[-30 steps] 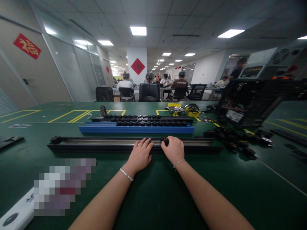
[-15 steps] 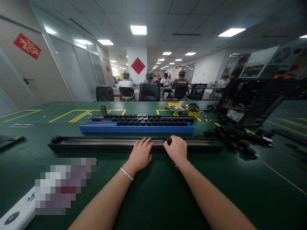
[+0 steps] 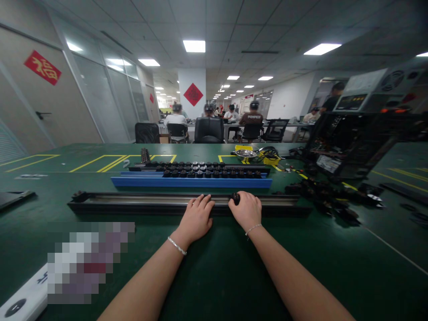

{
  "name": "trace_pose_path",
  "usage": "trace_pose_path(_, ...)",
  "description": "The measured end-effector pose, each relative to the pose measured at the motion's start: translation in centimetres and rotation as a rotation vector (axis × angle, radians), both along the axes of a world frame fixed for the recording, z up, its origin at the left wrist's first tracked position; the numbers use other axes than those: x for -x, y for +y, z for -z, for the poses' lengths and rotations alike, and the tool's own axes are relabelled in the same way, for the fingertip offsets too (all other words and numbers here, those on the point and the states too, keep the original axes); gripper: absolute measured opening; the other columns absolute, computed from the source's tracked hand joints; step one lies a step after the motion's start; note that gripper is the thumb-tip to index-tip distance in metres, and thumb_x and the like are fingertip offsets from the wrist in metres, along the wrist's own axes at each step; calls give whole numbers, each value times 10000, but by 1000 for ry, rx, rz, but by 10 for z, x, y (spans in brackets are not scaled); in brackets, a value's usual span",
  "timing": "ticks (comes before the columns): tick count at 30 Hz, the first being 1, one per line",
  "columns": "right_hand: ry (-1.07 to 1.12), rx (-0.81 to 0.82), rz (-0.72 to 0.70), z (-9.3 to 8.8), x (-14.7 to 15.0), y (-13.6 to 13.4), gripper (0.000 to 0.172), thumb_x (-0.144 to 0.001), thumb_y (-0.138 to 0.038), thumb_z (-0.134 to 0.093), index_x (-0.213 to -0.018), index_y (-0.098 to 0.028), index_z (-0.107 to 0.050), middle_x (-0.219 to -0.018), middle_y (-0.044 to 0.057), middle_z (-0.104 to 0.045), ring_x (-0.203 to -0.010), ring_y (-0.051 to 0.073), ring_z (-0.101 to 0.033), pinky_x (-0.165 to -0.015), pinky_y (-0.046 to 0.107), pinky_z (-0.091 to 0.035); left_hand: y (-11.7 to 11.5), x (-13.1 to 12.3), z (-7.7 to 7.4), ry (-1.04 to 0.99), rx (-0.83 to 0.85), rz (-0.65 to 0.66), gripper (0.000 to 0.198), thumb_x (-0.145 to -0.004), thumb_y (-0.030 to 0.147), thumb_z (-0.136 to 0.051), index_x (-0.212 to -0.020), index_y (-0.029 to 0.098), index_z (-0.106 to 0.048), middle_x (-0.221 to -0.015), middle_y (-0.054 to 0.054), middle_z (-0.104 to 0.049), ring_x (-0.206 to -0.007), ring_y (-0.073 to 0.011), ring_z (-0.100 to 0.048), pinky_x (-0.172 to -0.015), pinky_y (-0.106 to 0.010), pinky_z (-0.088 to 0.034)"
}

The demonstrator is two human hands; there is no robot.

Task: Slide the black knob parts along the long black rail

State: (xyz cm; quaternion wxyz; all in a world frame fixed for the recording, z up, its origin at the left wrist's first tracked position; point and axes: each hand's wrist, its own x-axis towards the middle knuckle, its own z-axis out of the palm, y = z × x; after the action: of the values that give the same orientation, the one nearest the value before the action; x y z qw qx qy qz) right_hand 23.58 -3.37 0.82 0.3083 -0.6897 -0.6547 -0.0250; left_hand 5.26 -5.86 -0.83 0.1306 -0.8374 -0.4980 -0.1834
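A long black channel-shaped rail [image 3: 133, 207] with a silvery inner strip lies crosswise on the green table in front of me. My left hand [image 3: 196, 220] rests over its near wall, palm down, fingers stretched out across it. Farther right, my right hand [image 3: 248, 210] is closed with thumb and fingers round a small black part [image 3: 236, 198] in the channel; the part's exact kind is mostly hidden by the fingers. Another small black piece [image 3: 79, 196] sits at the rail's left end.
Behind lies a blue rail [image 3: 190, 183] beside rows of small black parts [image 3: 214, 173]. A metal bowl [image 3: 245, 153] stands farther back. Loose black parts [image 3: 321, 191] and an open computer case [image 3: 329, 162] are to the right. A white, partly blurred object [image 3: 30, 290] lies front left.
The whole view has shifted slightly downward in the picture. Both hands keep their places on the rail, and the right one still grips the small black part.
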Motion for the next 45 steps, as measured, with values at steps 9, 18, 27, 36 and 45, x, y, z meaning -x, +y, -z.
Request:
trace_pose_path(9, -3, 11, 13, -2, -2, -1, 245, -782, -310, -445, -914, -174, -601, -1007, 95, -648, -1028, 235, -520, -946, 398, -280, 0, 1, 0, -12, 9, 3, 484, -788, 288, -537, -1262, 222, -465, -1416, -79, -429, -1313, -275, -342, -1060, -465, -292)
trace_pose_path(18, -14, 17, 42, -3, -8, 0, 214, -769, -297, -446, -871, -183, -597, -970, 91, -651, -1006, 234, -530, -959, 411, -273, 0, -1, -1, -17, 13, 7, 488, -773, 270, -546, -1252, 217, -473, -1416, -85, -429, -1310, -282, -344, -1054, -466, -298)
trace_pose_path(27, -5, 25, 46, -3, -13, 1, 256, -759, -296, -457, -939, -181, -599, -1003, 92, -646, -1029, 235, -519, -986, 417, -247, 0, 0, -1, -15, 8, 4, 489, -772, 275, -552, -1252, 226, -472, -1416, -82, -428, -1311, -277, -345, -1056, -461, -294)
trace_pose_path(36, 4, 42, 49, -5, -16, 0, 251, -753, -290, -460, -932, -185, -600, -996, 90, -646, -1020, 237, -520, -977, 415, -259, -1, -1, -3, -20, 29, 3, 487, -774, 270, -544, -1253, 222, -474, -1417, -83, -429, -1313, -278, -343, -1061, -466, -291)
trace_pose_path(45, 0, 45, 70, -7, -21, -2, 236, -749, -272, -454, -904, -183, -608, -962, 91, -645, -987, 231, -525, -914, 385, -306, -1, -1, -2, -20, 28, -1, 490, -772, 264, -551, -1253, 224, -472, -1422, -78, -422, -1316, -271, -340, -1067, -459, -286)
